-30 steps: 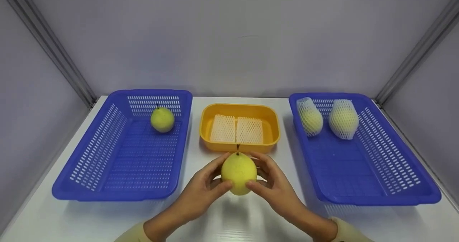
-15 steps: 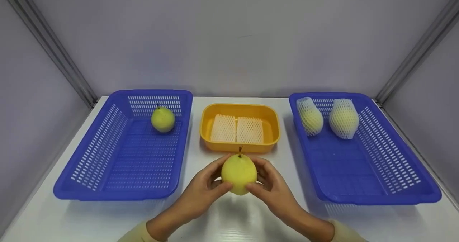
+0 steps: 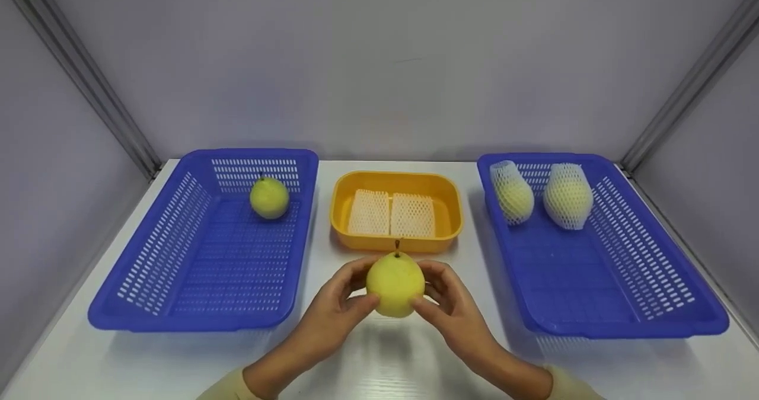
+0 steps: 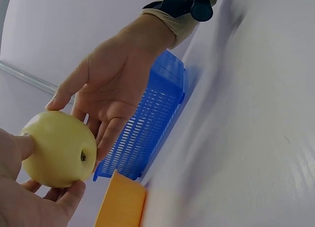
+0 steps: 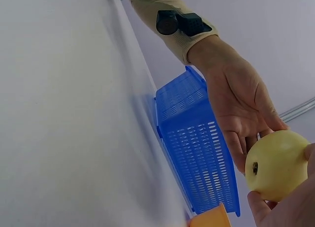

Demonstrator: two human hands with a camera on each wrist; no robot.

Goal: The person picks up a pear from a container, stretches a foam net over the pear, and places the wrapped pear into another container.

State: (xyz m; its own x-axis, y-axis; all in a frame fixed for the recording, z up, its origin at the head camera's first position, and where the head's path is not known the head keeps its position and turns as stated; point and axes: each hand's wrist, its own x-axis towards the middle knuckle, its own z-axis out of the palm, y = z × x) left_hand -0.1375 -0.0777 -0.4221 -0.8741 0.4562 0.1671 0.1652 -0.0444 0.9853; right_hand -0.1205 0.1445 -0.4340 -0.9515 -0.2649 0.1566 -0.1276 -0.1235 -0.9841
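Note:
A yellow pear (image 3: 395, 284), its dark stem pointing away from me, is held over the white table by both hands. My left hand (image 3: 328, 311) grips its left side, thumb on the near face and fingers around behind. From the other side my right hand (image 3: 462, 314) holds it in the same manner. In the left wrist view the pear's (image 4: 56, 148) underside shows a dark hollow. Just beyond the hands is a yellow-orange tub (image 3: 396, 245) with two flat white foam nets (image 3: 413, 216) lying side by side in it.
To the left, a blue basket (image 3: 190, 323) has one bare pear (image 3: 270, 198) near its back. Another blue basket (image 3: 622, 329) on the right holds two pears in foam nets (image 3: 568, 197). A pale wall (image 3: 385, 80) stands behind the table.
The pear has risen very slightly between the hands, and the thumbs have shifted a little on it. The baskets and tub have stayed in place.

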